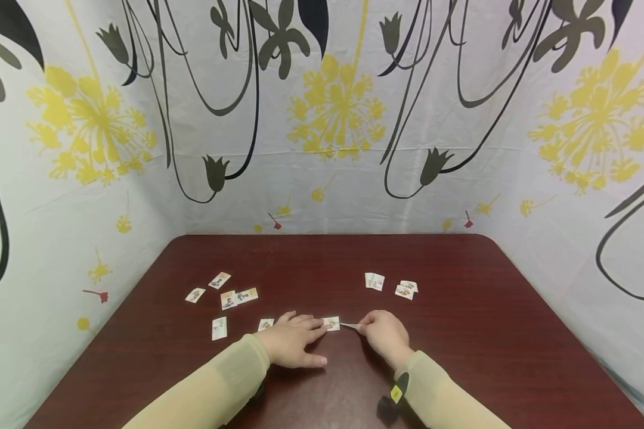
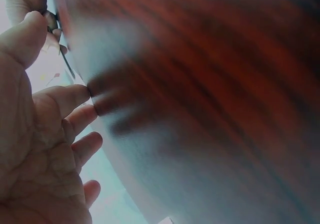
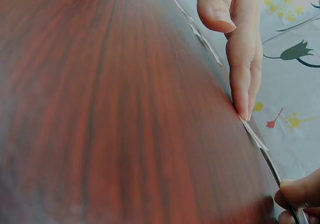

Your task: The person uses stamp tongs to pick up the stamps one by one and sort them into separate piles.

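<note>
A small white printed card [image 1: 331,323] lies on the dark red table in front of me, in the middle of the head view. My left hand [image 1: 294,339] is spread flat with fingers straight, its fingertips at the card's left edge; the left wrist view shows the same hand [image 2: 45,129] palm side. From the right, my right hand [image 1: 384,335] pinches slim metal tweezers [image 1: 350,325] between thumb and fingers. The tips of the tweezers [image 3: 270,165] reach the card's right edge, and in the right wrist view the card [image 3: 254,134] appears edge-on, slightly raised at that end.
Another card [image 1: 265,324] is partly covered by my left hand. Several loose cards [image 1: 246,295] lie at the left, one [image 1: 219,328] nearer me. Two small overlapping groups, one [image 1: 374,281] and another [image 1: 406,290], lie at the back right. Patterned curtains [image 1: 343,196] surround the table.
</note>
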The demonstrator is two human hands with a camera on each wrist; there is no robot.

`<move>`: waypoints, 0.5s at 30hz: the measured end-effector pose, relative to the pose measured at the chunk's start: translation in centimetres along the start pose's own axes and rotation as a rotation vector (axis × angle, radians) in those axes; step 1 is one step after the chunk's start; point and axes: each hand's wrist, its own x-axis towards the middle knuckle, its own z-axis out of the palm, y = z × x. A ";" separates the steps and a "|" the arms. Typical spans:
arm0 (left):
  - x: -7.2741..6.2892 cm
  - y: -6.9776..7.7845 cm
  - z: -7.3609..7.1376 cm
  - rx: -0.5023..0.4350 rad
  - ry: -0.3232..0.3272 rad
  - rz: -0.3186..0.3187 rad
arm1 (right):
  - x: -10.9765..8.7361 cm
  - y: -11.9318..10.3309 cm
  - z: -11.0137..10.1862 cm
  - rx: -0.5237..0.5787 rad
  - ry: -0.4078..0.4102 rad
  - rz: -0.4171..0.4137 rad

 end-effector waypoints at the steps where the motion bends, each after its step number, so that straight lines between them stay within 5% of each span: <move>1: 0.0 0.0 0.0 -0.001 0.001 -0.001 | 0.0 0.0 0.0 0.002 0.000 -0.001; 15: -0.4 -0.4 0.0 -0.031 -0.009 0.002 | 0.2 0.8 -0.7 0.035 0.005 0.025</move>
